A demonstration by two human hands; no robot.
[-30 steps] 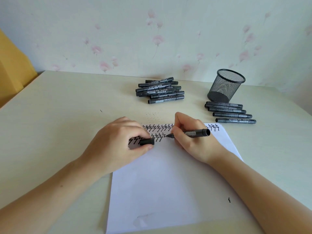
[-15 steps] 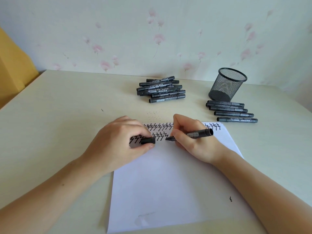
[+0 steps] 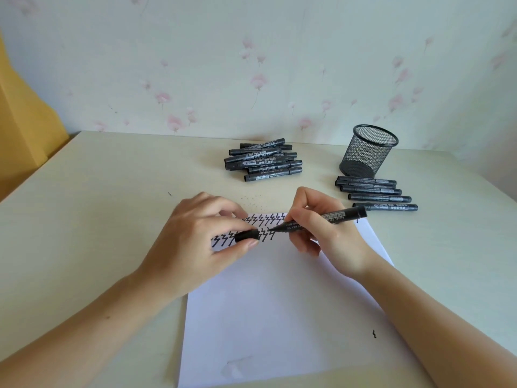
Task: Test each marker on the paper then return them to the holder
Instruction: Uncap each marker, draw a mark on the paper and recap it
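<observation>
Marker (image 3: pixel 319 219) sits pinched in the right hand (image 3: pixel 321 228), its tip now lifted off the paper (image 3: pixel 279 317) and angled toward the cap (image 3: pixel 246 236) pinched in the left hand (image 3: pixel 201 242); stroke judged complete, recapping next. Barrel black, labelled. Beyond the right hand lie five markers (image 3: pixel 375 193), then the mesh holder (image 3: pixel 366 151); beyond the left, a pile (image 3: pixel 263 159).
</observation>
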